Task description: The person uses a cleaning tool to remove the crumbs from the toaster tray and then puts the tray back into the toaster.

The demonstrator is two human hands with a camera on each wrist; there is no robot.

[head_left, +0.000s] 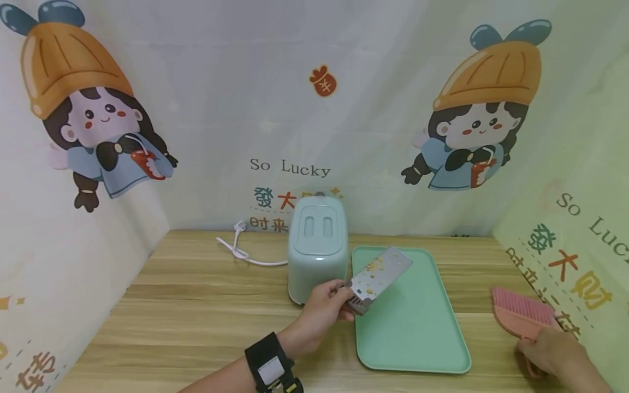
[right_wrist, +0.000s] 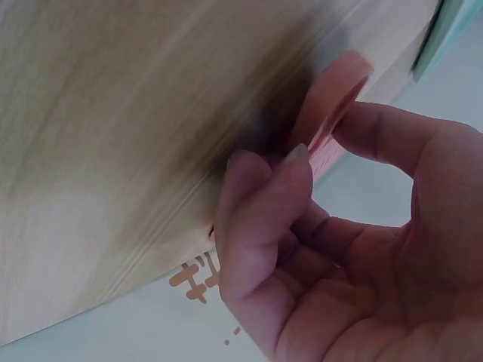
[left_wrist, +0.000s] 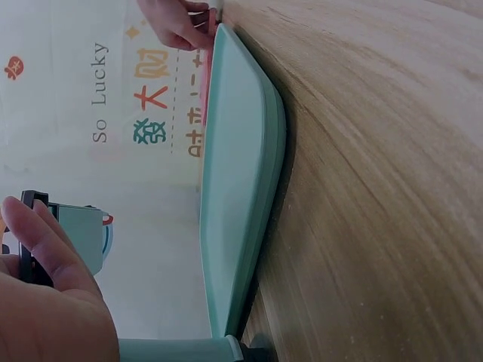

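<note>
My left hand (head_left: pixel 321 308) pinches one end of a thin metal crumb tray (head_left: pixel 388 267) with yellow crumbs scattered on its top. It is held tilted above the left part of a mint-green tray (head_left: pixel 413 333). Just behind that hand stands a pale green toaster (head_left: pixel 318 262). At the right side of the table, my right hand (head_left: pixel 555 349) grips the handle of a pink brush (head_left: pixel 516 322), its bristles pointing away from me. The right wrist view shows thumb and fingers curled at the brush's pink handle (right_wrist: pixel 332 94); part of the brush is hidden behind them.
A white power cord (head_left: pixel 265 263) runs left from the toaster, its plug (head_left: pixel 239 225) lying near the back edge. The wooden table (head_left: pixel 196 305) meets a printed cloth backdrop (head_left: pixel 221 109) at the back and on both sides.
</note>
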